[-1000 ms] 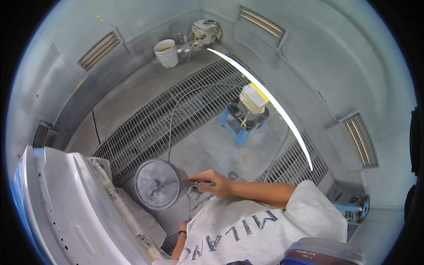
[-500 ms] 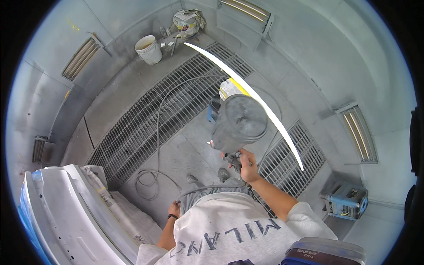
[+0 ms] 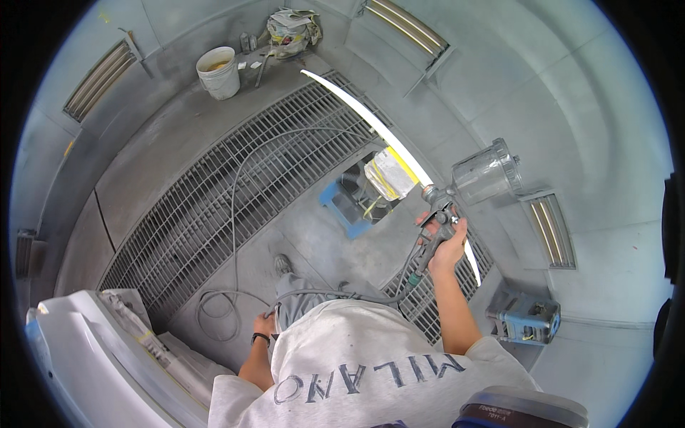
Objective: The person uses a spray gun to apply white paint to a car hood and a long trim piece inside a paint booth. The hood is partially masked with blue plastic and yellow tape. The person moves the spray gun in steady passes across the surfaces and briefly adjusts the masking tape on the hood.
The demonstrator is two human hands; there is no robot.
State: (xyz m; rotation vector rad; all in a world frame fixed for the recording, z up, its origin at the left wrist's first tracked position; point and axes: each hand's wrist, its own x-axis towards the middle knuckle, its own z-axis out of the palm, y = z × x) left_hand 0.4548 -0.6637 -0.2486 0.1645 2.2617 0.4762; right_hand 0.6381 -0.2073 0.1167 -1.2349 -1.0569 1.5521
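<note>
My right hand (image 3: 448, 246) is wrapped round the handle of a grey spray gun (image 3: 444, 214), raised to the right. Its cloudy plastic cup (image 3: 486, 175) tilts over toward the right. A narrow, curved white panel (image 3: 374, 121) seen edge-on lies beyond the gun, which hides part of it. Low at my left side, my left hand (image 3: 263, 326) is closed on the grey air hose (image 3: 321, 291), which passes across my waist to the gun's green-collared fitting (image 3: 414, 279). Some of the left fingers are hidden.
A masked block (image 3: 390, 175) and a blue stand (image 3: 345, 210) are beside the panel. White body panels (image 3: 107, 357) stand at the near left. Hose loops (image 3: 217, 314) lie on the floor near the grating (image 3: 207, 185). A bucket (image 3: 218, 75) stands far left; a blue crate (image 3: 524, 316) stands right.
My right hand has carried the spray gun up and to the right, and its cup has swung over. My view has shifted, and the blue stand has come into fuller sight.
</note>
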